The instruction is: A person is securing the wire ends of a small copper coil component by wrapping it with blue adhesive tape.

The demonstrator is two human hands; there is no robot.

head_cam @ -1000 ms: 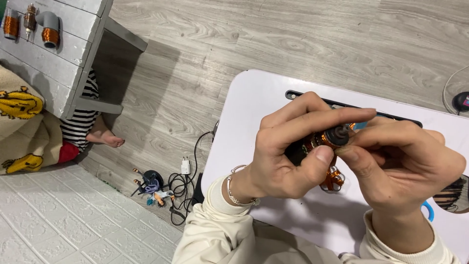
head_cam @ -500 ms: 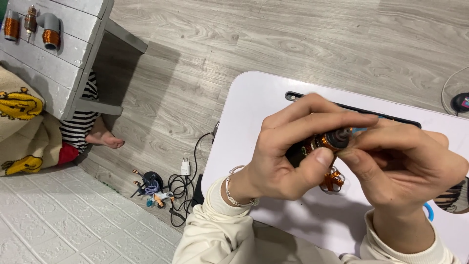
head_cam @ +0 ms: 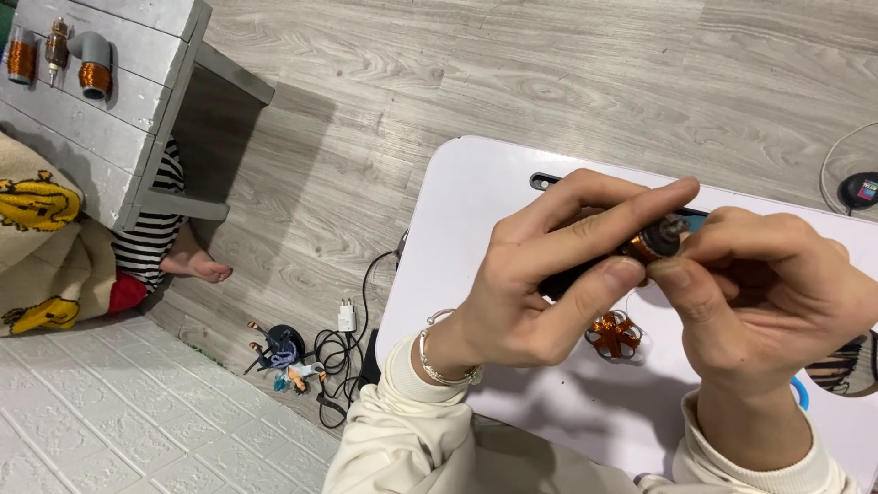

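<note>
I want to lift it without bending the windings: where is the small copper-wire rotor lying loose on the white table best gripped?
Probably by its outer edges, coming straight down from above. The small copper-wire rotor lies flat on the white table, its wound arms spread like a star, so fingertips pinching opposite arms should hold it. It sits just below the left hand and right hand, which hold a dark cylindrical part between them.

My left hand (head_cam: 540,284) and right hand (head_cam: 768,293) cover most of the small motor (head_cam: 654,242), so I can't make out its body. The frame's right edge cuts the striped object (head_cam: 846,366).
</note>
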